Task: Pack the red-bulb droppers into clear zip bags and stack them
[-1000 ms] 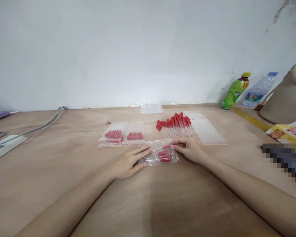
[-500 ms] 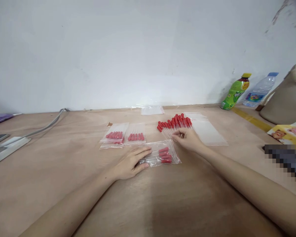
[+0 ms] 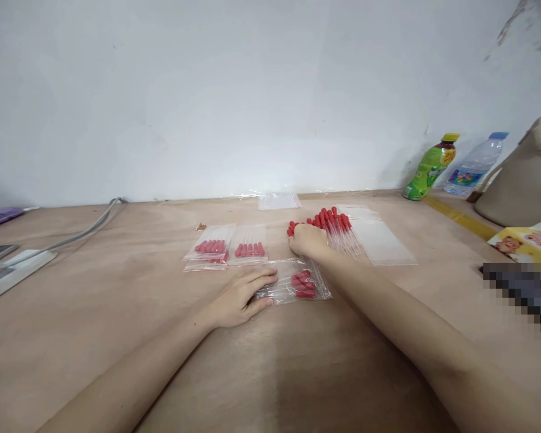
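Note:
My left hand [image 3: 241,299] lies flat with fingers and thumb apart on the left end of a clear zip bag [image 3: 277,293]. Inside that bag are several clear droppers with red rubber bulbs [image 3: 303,284]. My right hand [image 3: 308,239] is closed over the left end of a pile of loose red-bulbed droppers [image 3: 336,222]. Its fingertips are hidden behind the hand, so what they grip cannot be made out. Left of the pile lie filled bags of droppers, one bag [image 3: 249,245] beside a stacked pair [image 3: 210,245].
Flat plastic bags [image 3: 383,240] lie right of the pile, and another bag [image 3: 277,202] lies by the wall. A green drink bottle [image 3: 430,168], a water bottle [image 3: 475,165] and a beige bag [image 3: 520,180] stand at the right. A grey cable [image 3: 94,222] runs along the left.
My right hand has moved left from the droppers' tips to the left end of the pile, covering some bulbs. My left hand has stayed on the zip bag.

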Motion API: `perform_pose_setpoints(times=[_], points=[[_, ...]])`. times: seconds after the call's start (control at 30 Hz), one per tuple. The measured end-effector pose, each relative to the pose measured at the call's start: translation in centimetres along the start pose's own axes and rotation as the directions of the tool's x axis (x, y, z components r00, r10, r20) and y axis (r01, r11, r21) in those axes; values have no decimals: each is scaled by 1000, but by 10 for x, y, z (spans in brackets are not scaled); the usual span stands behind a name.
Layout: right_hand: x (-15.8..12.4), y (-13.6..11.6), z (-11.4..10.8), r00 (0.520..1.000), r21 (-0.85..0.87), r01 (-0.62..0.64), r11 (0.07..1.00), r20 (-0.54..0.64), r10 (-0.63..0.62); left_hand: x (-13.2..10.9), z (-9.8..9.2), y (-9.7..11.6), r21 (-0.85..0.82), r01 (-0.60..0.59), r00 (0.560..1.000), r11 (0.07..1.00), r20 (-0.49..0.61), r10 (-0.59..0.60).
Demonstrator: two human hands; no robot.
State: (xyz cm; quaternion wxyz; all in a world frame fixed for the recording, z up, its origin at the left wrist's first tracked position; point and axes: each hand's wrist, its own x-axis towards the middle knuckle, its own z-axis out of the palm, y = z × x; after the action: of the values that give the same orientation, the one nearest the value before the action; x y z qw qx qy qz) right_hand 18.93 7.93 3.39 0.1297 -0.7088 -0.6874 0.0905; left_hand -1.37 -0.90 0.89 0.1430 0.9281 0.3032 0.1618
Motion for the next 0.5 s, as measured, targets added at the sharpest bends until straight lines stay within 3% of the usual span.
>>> perform_pose_setpoints(times=[0.07, 0.17, 0.3, 0.4, 0.5], points=[[2, 4, -5, 1000, 56, 2, 998, -21, -1, 0, 1, 0, 2, 4, 1000, 1000, 1, -4], [2, 21, -14, 981, 374, 109, 921, -188, -40, -1, 1, -1, 9, 14, 1000, 1000, 13, -14], [-12, 58, -14, 928, 769, 287, 572, -371, 33, -1, 1, -3, -6, -7, 1000, 1000, 8, 7], [-35, 80, -3, 930, 864, 290, 412, -357, 92, 0, 1, -4, -28, -25, 1000, 999, 1, 25], [-55, 90, 8, 949, 907, 237, 349, -293, 118, -1, 2, -5, -44, -36, 999, 998, -3, 36]])
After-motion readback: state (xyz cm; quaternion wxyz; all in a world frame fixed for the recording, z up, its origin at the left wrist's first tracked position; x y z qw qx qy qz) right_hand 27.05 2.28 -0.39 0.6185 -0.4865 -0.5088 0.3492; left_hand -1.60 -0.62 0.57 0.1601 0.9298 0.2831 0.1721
